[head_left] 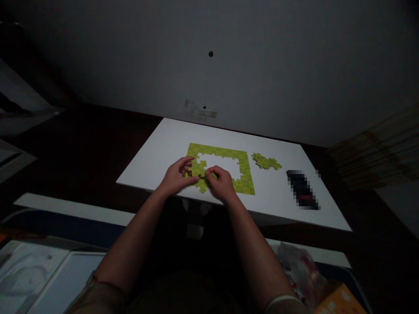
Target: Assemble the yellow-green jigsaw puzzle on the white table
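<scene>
On the white table [140, 161], the green puzzle [247, 170] seems mostly edged, its middle mostly unfilled. The left hand [176, 176], half open, touches its near left part; the right hand [222, 183] pinches, on what I can't tell. Loose pieces [263, 162] lie right, unused.

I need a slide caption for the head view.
Left hand and right hand at a green jigsaw border, loose pieces beside it.

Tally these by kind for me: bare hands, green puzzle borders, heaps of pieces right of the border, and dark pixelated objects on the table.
Left hand and right hand: 2
Green puzzle border: 1
Heap of pieces: 1
Dark pixelated object: 1
Total: 5
</scene>
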The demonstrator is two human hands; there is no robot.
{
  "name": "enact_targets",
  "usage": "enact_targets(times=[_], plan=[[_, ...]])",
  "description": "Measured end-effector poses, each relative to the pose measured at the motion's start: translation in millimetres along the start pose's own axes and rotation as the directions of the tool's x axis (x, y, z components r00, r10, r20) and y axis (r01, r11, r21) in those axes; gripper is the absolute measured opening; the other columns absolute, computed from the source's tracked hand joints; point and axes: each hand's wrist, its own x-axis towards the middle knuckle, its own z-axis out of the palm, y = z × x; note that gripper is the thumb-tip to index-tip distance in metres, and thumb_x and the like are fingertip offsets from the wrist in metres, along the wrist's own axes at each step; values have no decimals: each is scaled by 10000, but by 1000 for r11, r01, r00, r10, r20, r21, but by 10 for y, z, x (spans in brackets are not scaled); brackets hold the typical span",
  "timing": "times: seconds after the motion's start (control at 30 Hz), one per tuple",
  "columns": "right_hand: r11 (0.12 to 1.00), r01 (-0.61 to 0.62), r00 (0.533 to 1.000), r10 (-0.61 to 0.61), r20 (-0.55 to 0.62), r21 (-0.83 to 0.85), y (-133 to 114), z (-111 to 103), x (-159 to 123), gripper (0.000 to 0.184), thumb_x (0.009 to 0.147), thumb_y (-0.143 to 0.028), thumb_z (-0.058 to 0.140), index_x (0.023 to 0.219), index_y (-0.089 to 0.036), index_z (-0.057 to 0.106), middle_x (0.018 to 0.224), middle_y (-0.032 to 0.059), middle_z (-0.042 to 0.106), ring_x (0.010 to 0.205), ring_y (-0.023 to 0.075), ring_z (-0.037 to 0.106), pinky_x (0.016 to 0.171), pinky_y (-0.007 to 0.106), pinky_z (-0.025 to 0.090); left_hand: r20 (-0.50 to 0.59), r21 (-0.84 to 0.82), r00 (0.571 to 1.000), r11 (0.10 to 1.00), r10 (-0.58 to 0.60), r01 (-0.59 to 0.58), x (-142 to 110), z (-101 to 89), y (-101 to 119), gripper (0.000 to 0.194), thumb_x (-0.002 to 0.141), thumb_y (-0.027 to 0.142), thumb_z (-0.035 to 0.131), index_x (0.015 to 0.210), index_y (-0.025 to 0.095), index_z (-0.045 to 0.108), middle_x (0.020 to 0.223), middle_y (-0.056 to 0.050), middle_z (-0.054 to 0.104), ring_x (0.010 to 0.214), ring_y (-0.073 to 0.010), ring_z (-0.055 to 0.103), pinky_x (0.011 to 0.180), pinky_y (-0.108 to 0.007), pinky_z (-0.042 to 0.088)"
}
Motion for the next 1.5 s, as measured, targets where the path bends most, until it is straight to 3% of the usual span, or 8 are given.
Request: enact_targets(times=[0.17,0.37,0.67,0.9,1.1,1.27,1.37,1.5], plan=[[1000,-5,1000,5,-8,22,2,1,-2,266,976,-483,680,852,-267,771,898,56,807,886,266,737,896,416,574,15,17,999,999,29,-29,-9,5,10,794,693,325,1030,1431,205,762,1199,-92,753,872,-179,696,768,-319,581],[1000,-2,1000,2,10,12,6,-6,-9,245,977,-458,675,856,-268,773,907,51,802,889,261,729,913,415,573,61,0,998,1000,19,-19,-28,5,12,782,769,320,980,1498,192,725,951,-26,745,841,-190,691,783,-328,561],[1000,-22,999,22,24,14,19,-16,-14,229,984,-448,687,860,-273,766,922,53,806,917,267,734,936,427,581,61,30,998,1000,4,-6,-45,6,47,794,778,353,970,1514,181,728,931,-31,754,825,-190,686,797,-344,572],[996,-31,998,35,-46,86,-21,-8,-20,365,1014,-534,700,1249,-282,821,1224,95,851,1151,297,767,1084,459,584,144,97,989,995,14,-29,-52,-18,116,755,796,331,919,1518,188,748,962,-25,735,846,-189,672,829,-341,579],[999,-11,1000,11,3,51,-14,-2,-24,259,976,-505,720,954,-262,806,989,55,843,975,277,766,971,425,595,127,22,992,999,21,-24,-38,-32,91,765,853,341,860,1579,181,679,928,-5,704,783,-165,609,751,-307,520],[999,16,995,-12,94,-46,-29,-12,-38,234,930,-467,721,793,-277,741,836,28,791,834,254,720,858,392,570,37,-88,999,996,-23,26,-10,-13,22,538,867,426,894,1318,173,743,959,-36,738,834,-173,681,765,-306,567],[994,48,988,-32,152,-101,-41,-12,-49,291,951,-478,718,736,-283,711,788,29,760,787,243,692,807,380,548,35,-119,997,990,-73,77,-5,-14,-8,486,843,504,925,1168,184,755,943,-43,762,844,-187,717,783,-328,616],[1000,17,994,-16,109,-9,-44,-19,-61,290,1017,-528,681,1053,-281,828,973,39,839,910,260,757,899,402,583,54,-111,992,987,-110,115,-4,-21,-23,540,812,594,945,1124,182,788,911,-50,792,832,-213,745,793,-372,656]])
